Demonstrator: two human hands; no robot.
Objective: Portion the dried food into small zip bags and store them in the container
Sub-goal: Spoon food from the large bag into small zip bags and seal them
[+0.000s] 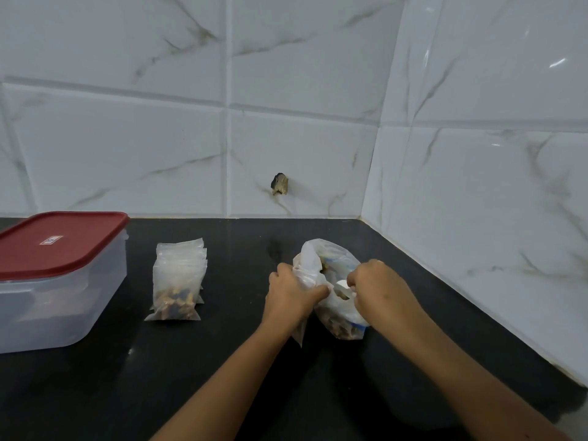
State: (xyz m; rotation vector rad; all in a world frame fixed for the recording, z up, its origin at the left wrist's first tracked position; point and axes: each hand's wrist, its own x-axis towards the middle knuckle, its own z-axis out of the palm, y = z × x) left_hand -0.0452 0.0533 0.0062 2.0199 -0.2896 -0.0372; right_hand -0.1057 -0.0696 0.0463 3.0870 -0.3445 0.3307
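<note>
Black countertop [222, 361], set in a corner of white marbled tiles [286, 90]. Item: thin clear plastic bag [342, 313], crumpled, brown dried food [339, 327] seen at its bottom. It is placed right of centre, its mouth gripped by the left hand [294, 292] and pinched by the right hand [378, 286]. Left of it, well apart: small zip bags [178, 281], stacked, front one part-filled. Far left: clear container [47, 307], red lid [57, 243] on.

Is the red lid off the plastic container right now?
No, the red lid sits on top of the container, covering it.

A home kitchen corner — black stone counter [222, 361], marble-look wall tiles [127, 148], a red-lidded food container [57, 281].
</note>
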